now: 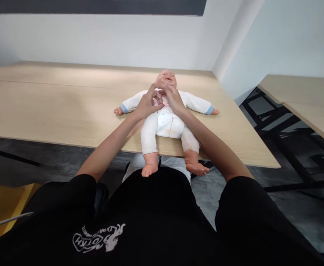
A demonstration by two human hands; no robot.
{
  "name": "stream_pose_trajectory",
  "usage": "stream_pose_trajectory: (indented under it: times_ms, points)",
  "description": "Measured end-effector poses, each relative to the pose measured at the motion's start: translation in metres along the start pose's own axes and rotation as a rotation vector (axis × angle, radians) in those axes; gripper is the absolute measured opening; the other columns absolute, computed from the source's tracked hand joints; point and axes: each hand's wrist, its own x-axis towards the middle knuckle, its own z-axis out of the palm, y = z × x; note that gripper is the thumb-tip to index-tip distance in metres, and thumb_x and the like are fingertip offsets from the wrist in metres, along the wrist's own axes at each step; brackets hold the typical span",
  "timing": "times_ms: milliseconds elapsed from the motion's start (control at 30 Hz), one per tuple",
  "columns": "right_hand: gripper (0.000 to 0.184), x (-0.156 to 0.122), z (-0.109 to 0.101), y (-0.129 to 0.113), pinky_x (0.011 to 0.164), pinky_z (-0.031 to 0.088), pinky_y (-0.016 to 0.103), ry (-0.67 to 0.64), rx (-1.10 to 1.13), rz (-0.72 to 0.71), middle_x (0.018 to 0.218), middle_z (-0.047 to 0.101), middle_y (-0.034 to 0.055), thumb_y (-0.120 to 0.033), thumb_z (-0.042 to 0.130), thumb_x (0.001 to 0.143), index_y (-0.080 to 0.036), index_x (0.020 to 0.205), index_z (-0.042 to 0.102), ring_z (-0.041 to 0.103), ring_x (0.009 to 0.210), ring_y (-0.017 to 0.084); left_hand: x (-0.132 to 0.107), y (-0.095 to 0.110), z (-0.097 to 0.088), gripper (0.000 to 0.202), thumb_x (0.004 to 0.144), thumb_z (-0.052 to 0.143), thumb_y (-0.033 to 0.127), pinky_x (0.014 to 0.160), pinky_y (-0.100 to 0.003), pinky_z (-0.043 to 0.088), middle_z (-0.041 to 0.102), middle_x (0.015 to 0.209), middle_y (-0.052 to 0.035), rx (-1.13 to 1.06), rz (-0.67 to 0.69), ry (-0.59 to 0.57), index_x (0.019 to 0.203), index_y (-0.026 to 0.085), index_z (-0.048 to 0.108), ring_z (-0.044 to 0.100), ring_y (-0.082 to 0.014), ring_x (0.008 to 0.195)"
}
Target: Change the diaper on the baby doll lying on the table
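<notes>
A baby doll [171,123] in white clothes with blue cuffs lies on its back on the wooden table [68,111]. Its head is at the far side, its arms are spread, and its bare feet hang over the near edge. My left hand [148,102] bends over the doll's upper chest with curled fingers. From the other side my right hand [174,99] reaches to the same spot, fingers close together. The fingertips of both hands meet just below the doll's chin, at the neckline. What they pinch there is hidden by the fingers.
Behind the table rises a white wall [109,40] with a dark panel [101,6] on it. A second wooden table [311,99] with black metal legs stands at the right. At the lower left are a yellow object [7,201] and a pale cable [9,220].
</notes>
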Motion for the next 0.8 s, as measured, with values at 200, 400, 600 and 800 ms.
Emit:
stream_pose_trajectory:
  times_ms: [200,400,600,800]
  points:
    - [0.055,-0.004,0.000,-0.005,0.090,0.053,0.026,0.014,0.012,-0.007,0.091,0.070,0.0048,-0.062,0.042,0.104,-0.013,0.106,0.067,0.067,0.089,0.014,-0.002,0.008,-0.001,0.032,0.077,0.068,0.023,0.069,-0.027,0.044,0.074,0.086,-0.0016,0.067,0.005,0.006,0.108,0.019,0.065,0.066,-0.0156,0.081]
    - [0.063,-0.005,0.000,-0.003,0.093,0.053,0.027,-0.007,0.017,-0.019,0.086,0.070,0.0045,-0.073,0.041,0.100,-0.015,0.105,0.066,0.067,0.087,0.015,-0.001,0.006,-0.004,0.009,0.077,0.069,0.027,0.071,-0.029,0.046,0.076,0.086,-0.0022,0.127,-0.008,0.008,0.079,0.018,0.072,0.064,-0.0154,0.076]
    - [0.070,-0.007,0.000,-0.008,0.093,0.052,0.027,-0.032,-0.023,-0.008,0.086,0.071,0.0048,-0.076,0.034,0.100,-0.013,0.108,0.065,0.067,0.087,0.014,-0.001,0.008,-0.005,0.008,0.077,0.071,0.026,0.075,-0.030,0.050,0.076,0.083,-0.0033,0.095,-0.041,-0.007,0.078,0.019,0.075,0.066,-0.0172,0.078]
    - [0.077,-0.011,0.000,-0.013,0.094,0.051,0.028,-0.049,-0.077,-0.005,0.087,0.071,0.0059,-0.078,0.029,0.099,-0.011,0.110,0.066,0.067,0.088,0.015,-0.003,0.011,-0.004,0.011,0.080,0.073,0.029,0.075,-0.029,0.048,0.076,0.086,-0.0034,0.118,-0.039,-0.005,0.082,0.018,0.075,0.065,-0.0165,0.079]
